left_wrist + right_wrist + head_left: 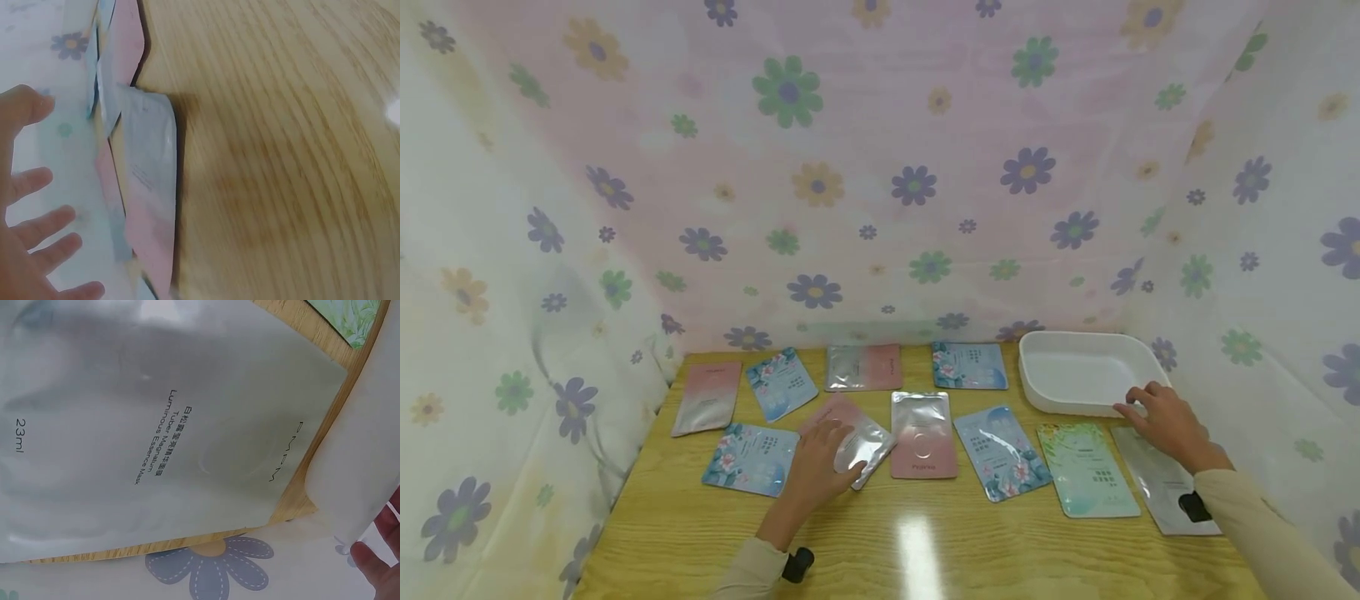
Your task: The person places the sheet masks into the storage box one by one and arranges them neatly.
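My left hand (817, 463) is over a pink-and-silver face mask packet (867, 443), its fingers spread in the left wrist view; contact with the packet is unclear. At the right, my right hand (1172, 427) grips the front right rim of a white plastic tub (1075, 408), thumb outside the wall. Below that hand lies a silver face mask packet (237, 425) with dark print. A blue floral packet (748, 458) sits left of my left hand, and another pink-and-silver packet (922, 437) is to its right.
Behind are a pink packet (707, 398), a blue packet (781, 383), a pink-silver packet (863, 367) and another blue packet (970, 365). A tilted blue packet (1003, 454) and a green one (1086, 471) lie front right. Flowered curtains (880, 167) enclose the wooden table (865, 550).
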